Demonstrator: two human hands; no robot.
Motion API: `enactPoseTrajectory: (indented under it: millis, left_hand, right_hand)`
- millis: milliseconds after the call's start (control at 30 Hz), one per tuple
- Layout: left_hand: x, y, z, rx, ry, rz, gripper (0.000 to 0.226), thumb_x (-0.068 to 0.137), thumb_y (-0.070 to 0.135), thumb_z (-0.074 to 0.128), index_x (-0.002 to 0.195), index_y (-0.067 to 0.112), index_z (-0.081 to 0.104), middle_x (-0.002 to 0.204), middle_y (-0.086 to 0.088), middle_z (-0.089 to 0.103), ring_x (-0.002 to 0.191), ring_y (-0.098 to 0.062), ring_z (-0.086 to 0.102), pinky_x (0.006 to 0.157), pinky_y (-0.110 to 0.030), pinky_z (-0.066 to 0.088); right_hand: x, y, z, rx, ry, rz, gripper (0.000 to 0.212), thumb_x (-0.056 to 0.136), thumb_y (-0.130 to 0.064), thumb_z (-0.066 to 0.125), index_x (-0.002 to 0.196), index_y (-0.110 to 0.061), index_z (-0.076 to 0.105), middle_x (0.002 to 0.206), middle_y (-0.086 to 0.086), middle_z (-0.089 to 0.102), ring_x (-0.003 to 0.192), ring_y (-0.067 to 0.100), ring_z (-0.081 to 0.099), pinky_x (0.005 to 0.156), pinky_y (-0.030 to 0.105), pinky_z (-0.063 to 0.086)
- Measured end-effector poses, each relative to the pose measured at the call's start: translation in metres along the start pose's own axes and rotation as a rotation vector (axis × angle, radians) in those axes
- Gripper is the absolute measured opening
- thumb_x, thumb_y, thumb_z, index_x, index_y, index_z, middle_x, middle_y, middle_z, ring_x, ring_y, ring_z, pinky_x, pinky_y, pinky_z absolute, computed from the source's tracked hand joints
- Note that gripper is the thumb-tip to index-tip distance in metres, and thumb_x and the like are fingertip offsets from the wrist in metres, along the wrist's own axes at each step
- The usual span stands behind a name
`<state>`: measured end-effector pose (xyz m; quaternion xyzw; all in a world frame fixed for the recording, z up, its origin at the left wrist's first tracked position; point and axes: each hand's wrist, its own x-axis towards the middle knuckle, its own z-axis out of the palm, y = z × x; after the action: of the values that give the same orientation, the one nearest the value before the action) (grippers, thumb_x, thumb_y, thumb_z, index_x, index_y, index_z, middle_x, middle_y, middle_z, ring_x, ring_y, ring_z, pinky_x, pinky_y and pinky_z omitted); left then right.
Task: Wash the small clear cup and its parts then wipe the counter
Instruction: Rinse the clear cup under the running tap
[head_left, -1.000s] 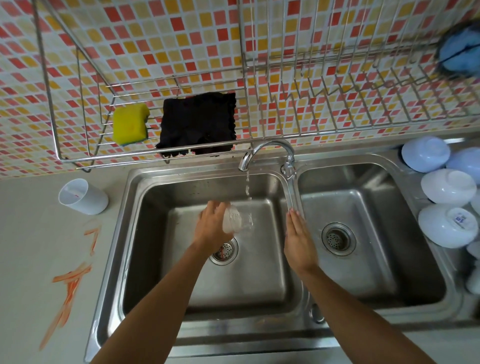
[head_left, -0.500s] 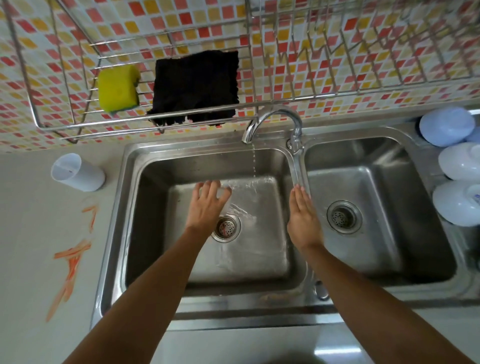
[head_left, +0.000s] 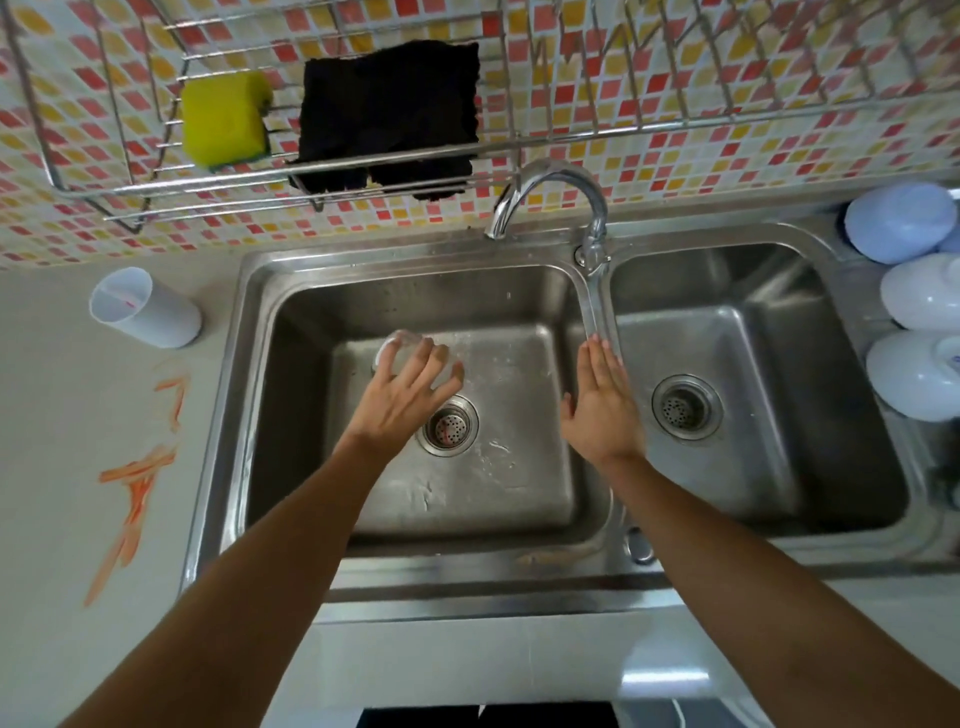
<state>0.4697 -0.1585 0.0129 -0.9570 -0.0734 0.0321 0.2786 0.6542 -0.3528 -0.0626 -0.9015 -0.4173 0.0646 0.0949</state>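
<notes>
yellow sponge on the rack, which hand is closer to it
Left. The left hand, holding the clear cup in the left basin, is below and right of the yellow sponge. The right hand, over the divider between basins, is farther right.

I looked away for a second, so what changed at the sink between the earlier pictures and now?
The water from the faucet has stopped. The left hand carried the clear cup away from the spout toward the left basin's far left side, still holding it. The right hand stays flat, open, by the divider.
</notes>
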Motion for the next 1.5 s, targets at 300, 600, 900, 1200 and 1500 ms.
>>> enactPoseTrajectory:
  millis: [300,600,900,1200,1500]
  left_hand:
    - [-0.028,-0.003,-0.009,-0.043,0.085,-0.118,0.067,0.073,-0.005,0.019,0.124,0.022,0.054,0.123,-0.010,0.057,0.118,-0.027,0.055,0.097,-0.053,0.040]
    - [-0.066,-0.038,0.005,-0.158,0.053,-0.205,0.071,0.060,0.002,0.071,0.125,0.023,0.052,0.126,-0.013,0.053,0.118,-0.030,0.052,0.096,-0.053,0.040]
    - [-0.102,-0.087,0.027,-0.335,-0.015,-0.212,0.079,0.060,0.024,0.083,0.130,0.024,0.047,0.120,-0.012,0.053,0.109,-0.029,0.052,0.094,-0.048,0.041]
    - [-0.116,-0.125,0.041,-0.571,0.042,-0.254,0.082,0.071,0.043,0.077,0.140,0.029,0.034,0.134,-0.005,0.043,0.123,-0.025,0.044,0.106,-0.047,0.030]
    - [-0.144,-0.208,0.034,-1.429,0.276,-0.647,0.075,0.076,0.059,0.069,0.136,0.033,0.033,0.136,0.008,0.043,0.115,0.000,0.042,0.097,-0.025,0.040]
  right_hand:
    - [-0.001,-0.002,-0.003,-0.086,-0.098,0.008,0.088,0.094,-0.067,0.016,0.154,-0.006,-0.006,0.162,0.012,-0.007,0.150,0.024,-0.010,0.121,0.048,-0.002]
    - [-0.030,-0.057,-0.009,-0.250,-0.252,-0.029,0.074,0.091,-0.073,0.007,0.149,-0.038,-0.022,0.159,0.001,-0.026,0.145,0.032,-0.022,0.107,0.075,-0.006]
    - [-0.025,-0.170,-0.009,0.090,-0.125,0.236,0.076,0.092,-0.068,0.030,0.153,-0.039,-0.005,0.162,0.003,-0.017,0.147,0.039,-0.010,0.111,0.070,0.004]
    - [-0.022,-0.225,0.007,0.278,-0.161,0.322,0.064,0.095,-0.038,0.056,0.151,-0.017,0.031,0.159,0.018,0.019,0.146,0.037,0.015,0.118,0.041,0.015]
    - [0.047,-0.307,-0.002,0.854,-0.123,0.476,0.023,0.088,-0.005,0.063,0.110,-0.009,0.068,0.105,0.011,0.071,0.089,0.022,0.064,0.076,0.023,0.043]
